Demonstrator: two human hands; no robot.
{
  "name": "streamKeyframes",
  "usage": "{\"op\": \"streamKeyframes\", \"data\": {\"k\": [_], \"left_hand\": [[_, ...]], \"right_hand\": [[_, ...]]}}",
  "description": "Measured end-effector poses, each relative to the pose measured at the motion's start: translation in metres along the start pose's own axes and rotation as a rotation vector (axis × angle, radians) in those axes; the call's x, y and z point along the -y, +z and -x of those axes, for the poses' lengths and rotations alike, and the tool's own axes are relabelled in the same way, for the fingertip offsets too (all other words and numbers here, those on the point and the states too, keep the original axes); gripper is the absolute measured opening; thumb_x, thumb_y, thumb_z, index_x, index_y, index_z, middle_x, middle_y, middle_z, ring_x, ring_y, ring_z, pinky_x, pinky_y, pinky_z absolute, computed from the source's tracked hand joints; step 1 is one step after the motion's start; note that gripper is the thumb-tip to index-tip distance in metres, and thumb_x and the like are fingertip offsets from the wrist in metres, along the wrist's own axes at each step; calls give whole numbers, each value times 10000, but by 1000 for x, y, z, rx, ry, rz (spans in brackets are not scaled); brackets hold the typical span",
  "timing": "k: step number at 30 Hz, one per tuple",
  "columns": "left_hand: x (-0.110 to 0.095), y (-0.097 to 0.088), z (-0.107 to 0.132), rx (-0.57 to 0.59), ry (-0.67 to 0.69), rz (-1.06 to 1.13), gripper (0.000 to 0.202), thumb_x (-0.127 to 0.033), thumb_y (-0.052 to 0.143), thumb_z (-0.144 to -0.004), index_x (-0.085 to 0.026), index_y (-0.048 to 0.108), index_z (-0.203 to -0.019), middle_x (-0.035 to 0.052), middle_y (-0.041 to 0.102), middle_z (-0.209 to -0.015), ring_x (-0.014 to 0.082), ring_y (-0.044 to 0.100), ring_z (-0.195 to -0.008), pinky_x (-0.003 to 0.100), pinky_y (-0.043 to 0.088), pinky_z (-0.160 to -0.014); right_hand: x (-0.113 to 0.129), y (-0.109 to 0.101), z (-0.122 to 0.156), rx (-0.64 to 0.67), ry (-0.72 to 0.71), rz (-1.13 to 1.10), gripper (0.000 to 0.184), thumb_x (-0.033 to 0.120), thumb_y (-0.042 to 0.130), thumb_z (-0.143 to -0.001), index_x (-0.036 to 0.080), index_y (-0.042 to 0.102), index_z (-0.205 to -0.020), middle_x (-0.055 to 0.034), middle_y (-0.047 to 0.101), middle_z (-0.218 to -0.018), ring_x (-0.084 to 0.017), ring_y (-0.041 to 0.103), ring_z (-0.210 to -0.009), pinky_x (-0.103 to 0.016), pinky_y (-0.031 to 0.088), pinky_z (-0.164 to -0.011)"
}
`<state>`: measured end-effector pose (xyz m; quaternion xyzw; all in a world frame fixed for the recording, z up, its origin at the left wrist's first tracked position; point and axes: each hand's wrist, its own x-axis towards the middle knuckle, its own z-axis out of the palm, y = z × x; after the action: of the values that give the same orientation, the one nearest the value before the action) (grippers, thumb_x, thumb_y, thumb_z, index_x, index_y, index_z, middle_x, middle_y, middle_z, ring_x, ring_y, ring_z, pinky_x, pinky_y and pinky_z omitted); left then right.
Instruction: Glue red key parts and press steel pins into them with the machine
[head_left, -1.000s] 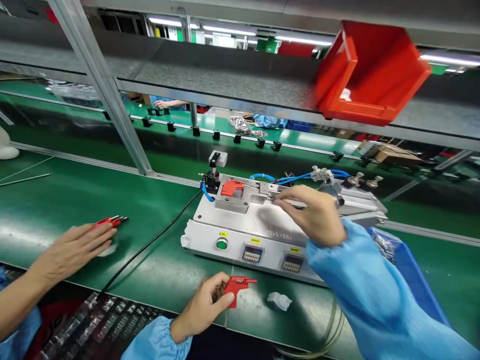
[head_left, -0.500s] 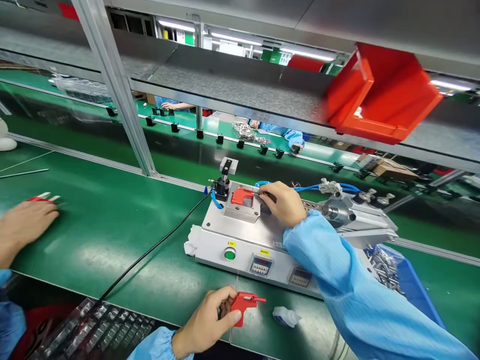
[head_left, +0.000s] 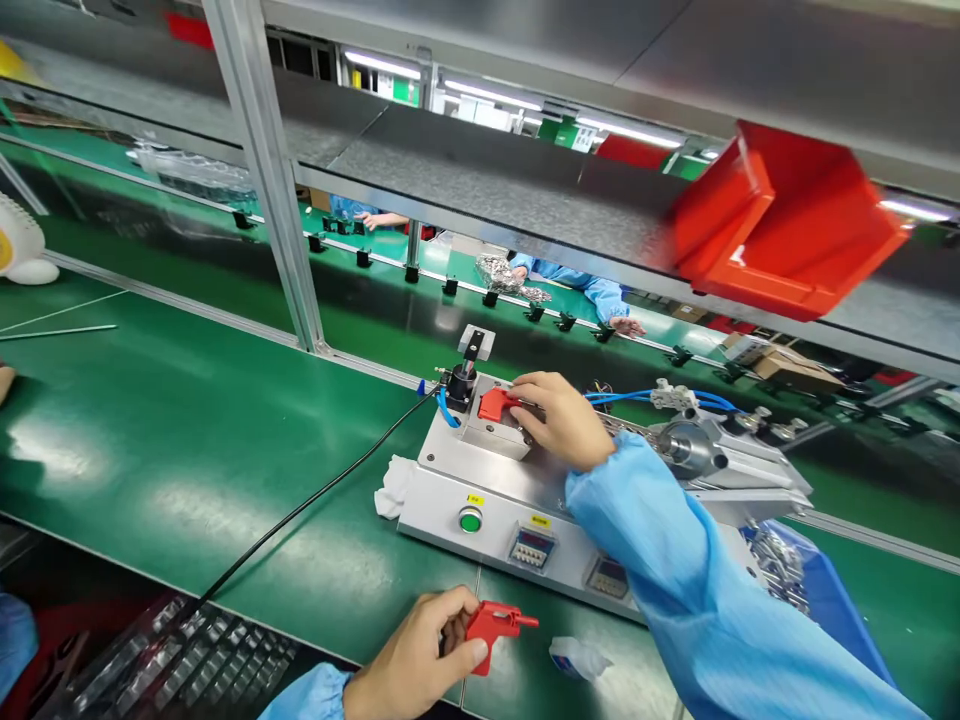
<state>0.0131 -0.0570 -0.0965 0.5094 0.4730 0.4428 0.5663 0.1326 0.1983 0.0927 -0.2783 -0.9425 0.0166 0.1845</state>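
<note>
My left hand grips a red gun-shaped plastic part, its thin nozzle pointing right, in front of the machine. On the machine, a second red plastic part lies in the metal fixture block. My right hand reaches over that block, with thumb and fingers closed around the part's right end. My fingers hide that end, so any small piece between them cannot be seen. A black toggle clamp with a pale block stands upright behind the fixture.
A small translucent bottle lies before the machine. Metal parts fill a blue bin at right. A black cable crosses the bench. A red bin hangs overhead. Another person's hand shows at the left edge; co-workers sit across.
My right fingers have shifted from the fixture's right edge onto the red part's end. My left hand keeps its grip. The neighbour's hand at left has mostly left view, and the view has shifted slightly.
</note>
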Motion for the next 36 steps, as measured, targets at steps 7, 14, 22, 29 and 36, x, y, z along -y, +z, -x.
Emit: {"op": "streamKeyframes", "data": {"k": [7, 14, 22, 29, 36], "left_hand": [[28, 6, -7, 36, 26, 235, 506, -640, 680, -945, -198, 653, -1189, 43, 674, -914, 156, 574, -726, 259, 488, -660], [27, 7, -10, 26, 76, 425, 620, -650, 740, -917, -250, 583, -1364, 90, 697, -1084, 110, 587, -637, 238, 508, -584], [28, 2, -8, 3, 53, 381, 515, -606, 778, -909, -217, 645, -1219, 53, 710, -984, 167, 630, -844, 268, 485, -758], [-17, -17, -3, -119, 101, 225, 504, -586, 781, -899, -204, 649, -1200, 87, 745, -1030, 197, 686, -850, 267, 531, -713], [-149, -62, -72, -423, 475, -442, 272, -345, 612, -992, -199, 661, -1216, 1, 700, -791, 169, 623, -674, 277, 506, -656]], "right_hand": [[4, -4, -28, 90, 3, 28, 142, 82, 714, -855, 206, 661, -812, -77, 706, -1058, -241, 653, -962, -365, 559, -851], [13, -55, 1, -223, -2, -129, 48, 216, 577, -984, 210, 625, -983, -87, 693, -1044, -237, 661, -957, -374, 548, -894], [4, -45, 138, -70, 131, -44, 178, 334, 512, -1035, 244, 662, -1002, -92, 740, -1032, -260, 724, -933, -388, 601, -811], [-5, -24, 171, -193, 224, -83, 256, 406, 506, -1052, 233, 651, -1172, -115, 752, -1124, -288, 738, -1011, -445, 622, -911], [-8, -13, 176, -271, 216, -169, 294, 451, 496, -1062, 240, 641, -1207, -118, 744, -1157, -295, 721, -1061, -462, 611, -946]]}}
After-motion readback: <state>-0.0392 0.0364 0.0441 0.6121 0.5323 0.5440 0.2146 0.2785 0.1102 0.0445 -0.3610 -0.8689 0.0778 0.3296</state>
